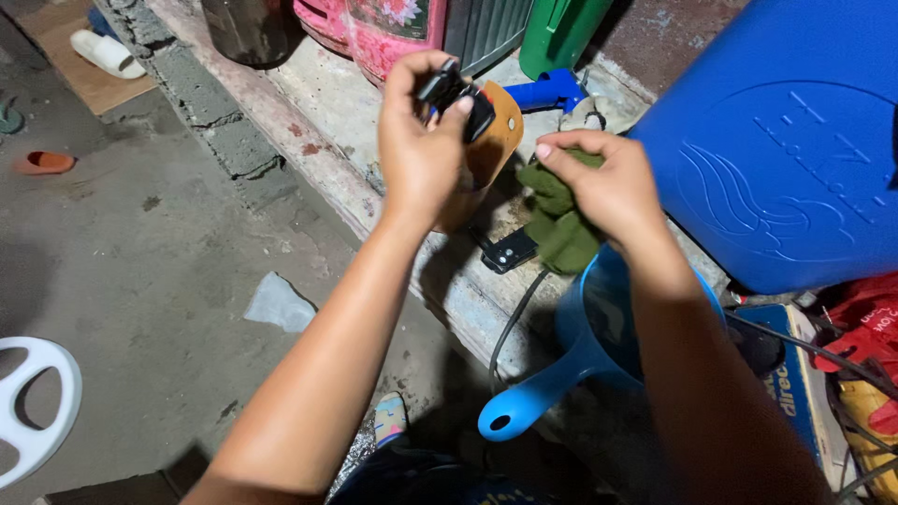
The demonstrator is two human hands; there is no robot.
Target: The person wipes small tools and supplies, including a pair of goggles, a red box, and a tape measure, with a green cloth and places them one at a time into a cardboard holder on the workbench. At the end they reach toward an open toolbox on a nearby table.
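Left hand (421, 140), fingers pinching a small black device (456, 93); right hand (608, 182), fingers pressed around a green cloth (561, 229) above a blue dipper (571, 360).

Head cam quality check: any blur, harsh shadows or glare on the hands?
Head view: the left hand and the black object it holds look sharp enough; the right hand on the green cloth is lit evenly; deep shadow under both forearms; orange item at left is smeared; no strong glare.

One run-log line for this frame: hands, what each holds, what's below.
left hand: grips black clip-like object with tan piece | right hand: grips green cloth | below: blue dipper, concrete ledge
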